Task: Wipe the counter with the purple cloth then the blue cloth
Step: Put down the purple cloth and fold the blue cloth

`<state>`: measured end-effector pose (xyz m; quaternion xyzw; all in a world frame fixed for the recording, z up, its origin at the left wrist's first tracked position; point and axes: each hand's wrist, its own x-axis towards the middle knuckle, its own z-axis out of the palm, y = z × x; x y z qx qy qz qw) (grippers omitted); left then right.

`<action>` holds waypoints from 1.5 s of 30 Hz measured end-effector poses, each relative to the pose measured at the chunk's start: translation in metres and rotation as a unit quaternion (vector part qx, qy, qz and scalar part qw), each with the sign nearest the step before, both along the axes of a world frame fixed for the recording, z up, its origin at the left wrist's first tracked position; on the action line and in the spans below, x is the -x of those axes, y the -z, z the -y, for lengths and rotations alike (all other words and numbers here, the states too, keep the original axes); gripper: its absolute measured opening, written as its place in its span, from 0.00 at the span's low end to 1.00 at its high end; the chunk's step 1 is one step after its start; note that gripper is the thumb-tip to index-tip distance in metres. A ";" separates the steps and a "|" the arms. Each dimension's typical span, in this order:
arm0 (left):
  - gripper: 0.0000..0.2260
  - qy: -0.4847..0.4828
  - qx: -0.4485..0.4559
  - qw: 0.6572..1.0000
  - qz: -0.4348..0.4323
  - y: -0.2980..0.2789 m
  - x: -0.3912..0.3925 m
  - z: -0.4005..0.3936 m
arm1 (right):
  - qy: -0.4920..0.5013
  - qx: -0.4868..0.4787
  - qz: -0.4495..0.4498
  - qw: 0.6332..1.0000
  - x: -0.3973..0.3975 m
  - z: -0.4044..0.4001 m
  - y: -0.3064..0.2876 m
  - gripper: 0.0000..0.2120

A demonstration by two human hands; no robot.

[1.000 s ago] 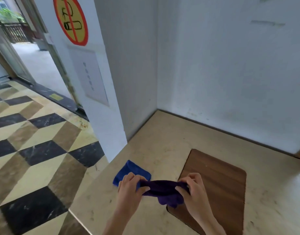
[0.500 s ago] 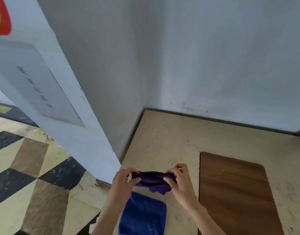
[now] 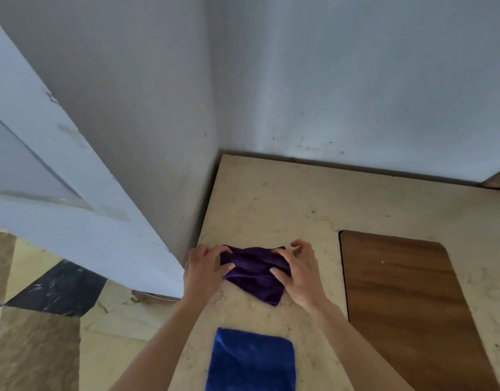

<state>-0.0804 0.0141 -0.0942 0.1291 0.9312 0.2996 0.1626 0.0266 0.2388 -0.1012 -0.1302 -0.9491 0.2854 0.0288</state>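
A rumpled purple cloth point(image 3: 254, 273) lies on the beige stone counter point(image 3: 285, 204), near its left edge. My left hand point(image 3: 205, 270) grips the cloth's left end and my right hand point(image 3: 298, 270) grips its right end; both press it onto the surface. A folded blue cloth point(image 3: 251, 361) lies flat on the counter nearer to me, between my forearms, untouched.
A brown wooden board point(image 3: 406, 303) lies on the counter to the right of my right hand. Grey walls point(image 3: 356, 94) close the counter at the back and the left. The counter's left edge drops to a patterned tile floor point(image 3: 45, 320).
Both hands carried the purple cloth forward, past the blue cloth, and lowered it onto the counter. My view tilted down and right, so the doorway and sign left the frame.
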 end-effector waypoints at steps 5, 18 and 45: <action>0.27 0.009 -0.002 0.998 0.055 -0.006 -0.003 0.013 | 0.049 0.094 0.012 0.994 -0.021 0.009 -0.013 0.25; 0.20 0.085 -0.049 0.989 0.115 -0.005 -0.150 0.098 | 0.114 0.203 0.079 0.969 -0.175 0.073 -0.026 0.15; 0.06 0.140 0.073 0.987 -0.019 -0.004 -0.171 0.095 | 0.081 0.019 0.071 0.994 -0.183 0.108 -0.032 0.09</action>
